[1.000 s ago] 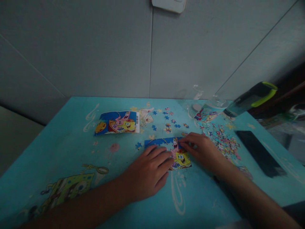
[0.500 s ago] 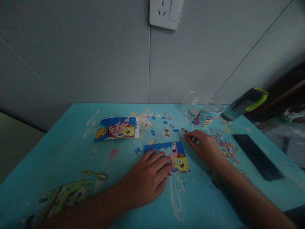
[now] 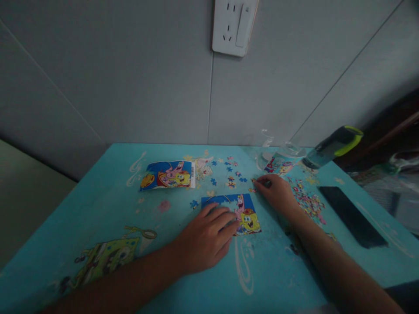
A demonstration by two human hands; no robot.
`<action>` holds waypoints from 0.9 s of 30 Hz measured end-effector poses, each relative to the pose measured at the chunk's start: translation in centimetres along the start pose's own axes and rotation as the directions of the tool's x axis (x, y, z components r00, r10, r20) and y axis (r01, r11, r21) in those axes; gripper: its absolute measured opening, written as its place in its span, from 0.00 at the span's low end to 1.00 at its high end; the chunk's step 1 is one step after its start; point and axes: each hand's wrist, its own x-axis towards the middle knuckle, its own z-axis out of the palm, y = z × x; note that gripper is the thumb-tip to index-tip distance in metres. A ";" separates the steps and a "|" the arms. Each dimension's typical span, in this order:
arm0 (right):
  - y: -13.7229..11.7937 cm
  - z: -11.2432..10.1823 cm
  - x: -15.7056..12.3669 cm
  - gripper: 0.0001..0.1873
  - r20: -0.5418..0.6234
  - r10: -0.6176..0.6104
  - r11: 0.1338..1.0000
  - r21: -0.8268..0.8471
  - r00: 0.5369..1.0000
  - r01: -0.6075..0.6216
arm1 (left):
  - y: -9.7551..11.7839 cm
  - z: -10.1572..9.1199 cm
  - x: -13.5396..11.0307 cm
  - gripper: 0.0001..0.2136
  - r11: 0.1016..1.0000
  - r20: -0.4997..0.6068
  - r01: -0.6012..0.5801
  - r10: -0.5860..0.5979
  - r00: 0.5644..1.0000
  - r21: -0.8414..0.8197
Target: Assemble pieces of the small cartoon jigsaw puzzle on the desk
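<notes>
A partly assembled cartoon jigsaw puzzle (image 3: 240, 208) lies on the turquoise table (image 3: 98, 205). My left hand (image 3: 206, 237) rests flat on the puzzle's lower left part, fingers spread. My right hand (image 3: 276, 192) has reached beyond the puzzle's upper right corner. Its fingertips pinch at a small loose piece (image 3: 253, 180) on the table. More loose pieces (image 3: 231, 179) are scattered just behind the puzzle.
A printed reference picture (image 3: 168, 174) lies at the back left. A heap of loose pieces (image 3: 307, 200) and a clear plastic bag (image 3: 281, 161) sit to the right. A black phone (image 3: 352, 216) and a dark bottle with a green cap (image 3: 330, 146) are further right. A wall socket (image 3: 234, 26) is above.
My right hand left the puzzle's top edge and moved up and right to the loose pieces. My left hand stayed on the puzzle. The camera tilted upward.
</notes>
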 end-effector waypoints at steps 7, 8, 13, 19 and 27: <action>-1.6 -1.0 -1.0 0.16 0.057 -0.067 0.988 0.146 0.996 0.058 | -0.4 -0.8 -0.6 0.13 0.965 -0.123 -0.115 0.147 0.981 0.235; -2.0 -1.2 -1.3 0.17 0.067 -0.090 0.981 0.180 0.994 0.076 | -0.6 -1.0 -0.9 0.12 0.951 -0.124 -0.133 0.173 0.977 0.280; -4.0 -1.7 -2.9 0.16 0.157 -0.127 0.942 0.327 0.979 0.070 | -2.5 -3.3 -2.4 0.10 0.938 -0.104 -0.053 0.094 0.990 0.343; -4.4 -1.6 -3.5 0.10 0.284 -0.041 0.851 0.513 0.958 -0.115 | -4.1 -4.4 -3.4 0.11 0.979 -0.168 0.077 -0.044 0.985 0.191; -3.8 -1.9 -3.9 0.18 0.417 0.030 0.665 0.670 0.908 -0.330 | -2.4 -3.5 -2.9 0.11 0.993 -0.153 0.080 -0.066 0.986 0.087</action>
